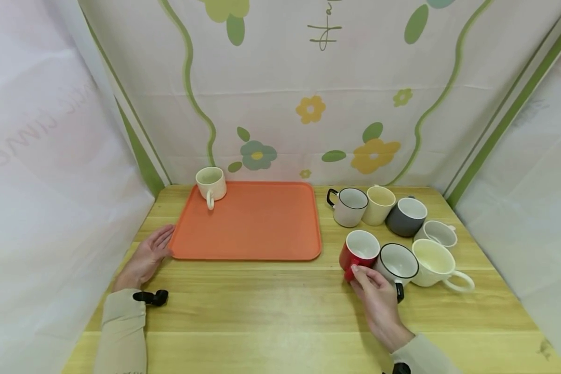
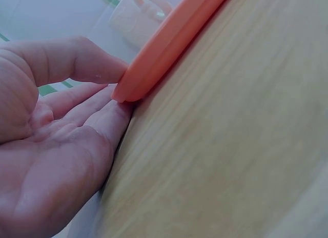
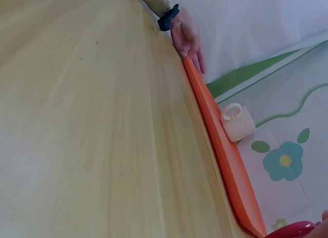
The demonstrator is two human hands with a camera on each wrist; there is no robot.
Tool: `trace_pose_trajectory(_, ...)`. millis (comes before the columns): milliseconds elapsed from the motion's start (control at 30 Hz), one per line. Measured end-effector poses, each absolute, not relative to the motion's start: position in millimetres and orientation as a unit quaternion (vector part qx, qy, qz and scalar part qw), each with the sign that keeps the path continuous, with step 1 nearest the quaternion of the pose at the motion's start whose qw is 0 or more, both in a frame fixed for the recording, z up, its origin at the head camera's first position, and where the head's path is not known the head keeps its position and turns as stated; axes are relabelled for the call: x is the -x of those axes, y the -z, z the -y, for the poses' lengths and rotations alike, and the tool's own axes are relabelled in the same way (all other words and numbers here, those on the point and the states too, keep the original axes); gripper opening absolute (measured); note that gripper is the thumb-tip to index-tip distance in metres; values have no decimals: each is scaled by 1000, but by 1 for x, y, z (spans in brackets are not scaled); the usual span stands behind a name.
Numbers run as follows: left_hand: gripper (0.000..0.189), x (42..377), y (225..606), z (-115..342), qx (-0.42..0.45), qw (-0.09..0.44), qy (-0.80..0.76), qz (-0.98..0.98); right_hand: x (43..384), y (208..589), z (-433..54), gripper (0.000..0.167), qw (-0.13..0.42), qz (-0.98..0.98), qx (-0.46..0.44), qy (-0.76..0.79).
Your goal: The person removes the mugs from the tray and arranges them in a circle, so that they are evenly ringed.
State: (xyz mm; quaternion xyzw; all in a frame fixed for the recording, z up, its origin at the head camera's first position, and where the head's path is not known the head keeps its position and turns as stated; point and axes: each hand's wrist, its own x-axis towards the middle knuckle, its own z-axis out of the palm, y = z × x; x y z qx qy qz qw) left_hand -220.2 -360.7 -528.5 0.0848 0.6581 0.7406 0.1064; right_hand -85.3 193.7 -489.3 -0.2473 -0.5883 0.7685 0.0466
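Observation:
My right hand (image 1: 378,301) pinches the handle of a red mug (image 1: 343,255) with a white inside; in the right wrist view only a bit of the red mug (image 3: 294,230) shows at the lower edge. My left hand (image 1: 147,257) lies beside the front left corner of an orange tray (image 1: 257,223). Its thumb and straight fingers touch the rim of the tray (image 2: 154,61) in the left wrist view. On the tray's back left corner stands a cream mug (image 1: 211,184), handle facing forward.
Right of the tray several mugs stand close together: a white black-rimmed mug (image 1: 349,208), a pale yellow one (image 1: 378,205), a dark grey one (image 1: 405,218), a white one (image 1: 436,235), a large cream one (image 1: 432,265) and another black-rimmed one (image 1: 397,262). Fabric walls enclose the wooden table (image 1: 262,311).

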Motion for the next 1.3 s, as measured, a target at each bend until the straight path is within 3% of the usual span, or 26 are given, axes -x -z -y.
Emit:
trace_pose_trajectory(33,90,220,529,361,-86,107,-740,-658,84,488,-194,1,49,593,248,-765)
trace_pose_trajectory(233,90,221,530,362,-89,105,-736,-663,81,475,-188,20,63,637,223,-736)
trace_pose_trajectory(533,90,222,528,361,-89,104,-735,-664,102,440,-150,35,69,716,83,-689)
trace_pose_trajectory(833,89,221,530,362,-92,103,-731,-668,149,428,-80,42,-24,726,-61,-684)
trace_pose_trajectory(1033,89,220,531,364,-92,106,-734,-664,191,436,-36,51,-106,748,-99,-648)
trace_pose_trajectory(1300,89,220,531,360,-99,101,-739,-659,249,456,8,65,-104,798,-137,-578)
